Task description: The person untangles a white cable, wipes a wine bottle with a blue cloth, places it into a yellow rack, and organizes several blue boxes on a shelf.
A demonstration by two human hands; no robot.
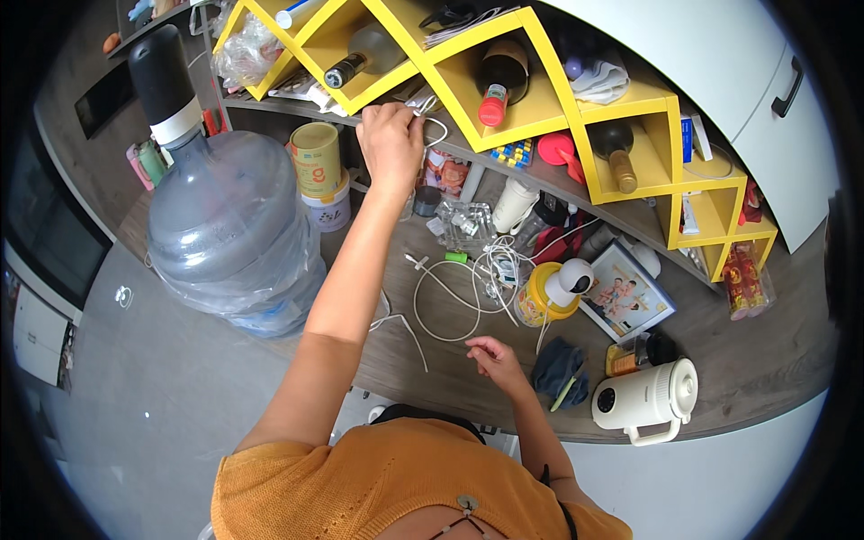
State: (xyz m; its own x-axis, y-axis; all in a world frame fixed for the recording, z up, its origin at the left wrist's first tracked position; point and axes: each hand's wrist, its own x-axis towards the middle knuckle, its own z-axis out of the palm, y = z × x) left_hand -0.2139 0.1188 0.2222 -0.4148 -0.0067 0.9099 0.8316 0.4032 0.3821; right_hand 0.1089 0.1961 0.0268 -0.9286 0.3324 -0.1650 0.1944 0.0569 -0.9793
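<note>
Fingers of the left hand (389, 144) are bent at the edge of a grey shelf (360, 119), right beside a looped white cable (439, 131); from where I stand I cannot tell whether they grip it. The right hand (497, 362) hangs near the front of the wooden desk (423, 373), its fingers loosely curled, near a coiled white cord (447, 337) that spreads over the desk's middle.

Printing shows in several places. A yellow canister (315, 162) carries orange lettering; it stands on a white tub (329, 209) with a dark printed design. Far right, red packets (743, 279) bear gold print too small to read.

Containers surround the arms. On the left stands a big clear water bottle (229, 207) — black pump (162, 76) on its neck, crumpled film round its lower part; the water level is unclear. Above, a yellow zigzag rack (540, 105) holds bottles on their sides, one with a red neck (494, 105), another with a gold neck (622, 171). A clear box (466, 225) has small items inside. Toward the right, a white camera (569, 281) sits on a yellow tub (533, 301); past it are a dark-lidded jar (627, 357) with amber contents — and a cream jug (643, 398).
</note>
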